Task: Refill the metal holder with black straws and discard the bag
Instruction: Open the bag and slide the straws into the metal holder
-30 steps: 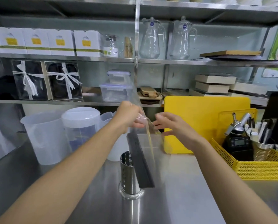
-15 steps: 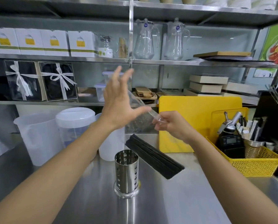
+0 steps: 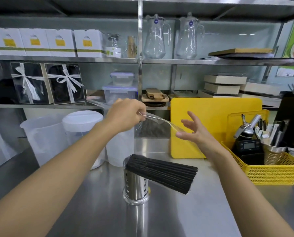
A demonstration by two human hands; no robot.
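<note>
A perforated metal holder (image 3: 135, 189) stands upright on the steel counter (image 3: 177, 216). A bundle of black straws (image 3: 161, 172) lies tilted across its rim, its right end lower and out over the counter. Above it, my left hand (image 3: 125, 116) pinches one end of the clear plastic bag (image 3: 158, 120), which stretches to the right toward my right hand (image 3: 194, 131). My right hand has its fingers spread, with the bag's far end at its fingertips; no grip on it shows.
A yellow cutting board (image 3: 216, 117) leans at the back. A yellow basket (image 3: 271, 170) with tools stands at the right. Translucent jugs (image 3: 45, 139) and a lidded container (image 3: 83, 124) stand at the left. Shelves with boxes and glass pitchers rise behind.
The straws slid out of the bag and dropped onto the holder's rim. My left hand has closed on the bag's end, and my right hand has let go and opened.
</note>
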